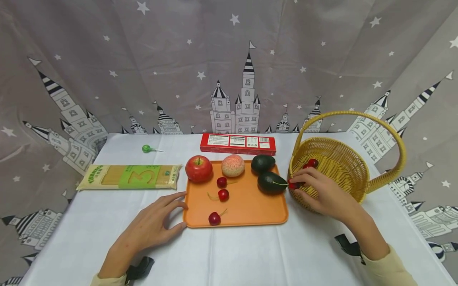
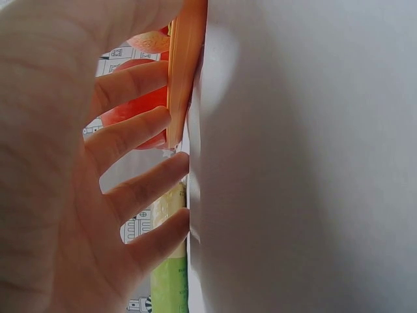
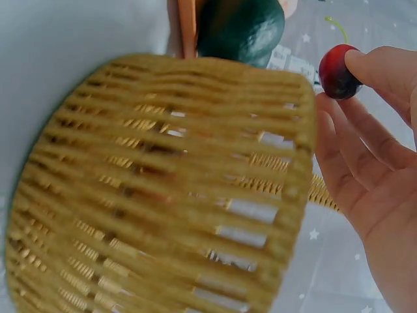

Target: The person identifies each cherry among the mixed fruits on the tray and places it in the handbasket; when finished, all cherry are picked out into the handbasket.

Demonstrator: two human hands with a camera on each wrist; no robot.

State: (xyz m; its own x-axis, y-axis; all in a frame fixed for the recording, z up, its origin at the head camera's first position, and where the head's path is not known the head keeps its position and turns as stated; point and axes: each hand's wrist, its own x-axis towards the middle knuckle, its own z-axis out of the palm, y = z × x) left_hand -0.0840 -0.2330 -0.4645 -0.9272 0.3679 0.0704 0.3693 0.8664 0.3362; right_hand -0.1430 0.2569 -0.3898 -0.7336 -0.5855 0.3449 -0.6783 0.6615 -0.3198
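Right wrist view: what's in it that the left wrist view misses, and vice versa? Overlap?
Only right wrist: the right hand pinching a cherry, the woven basket and an avocado.

Only left wrist: the left hand with fingertips at the tray edge, the apple and the pasta pack.

Both: a strip of the orange tray, the white tablecloth and the patterned curtain. Maybe the peach: clear-ish in left, only a pinkish sliver in right.
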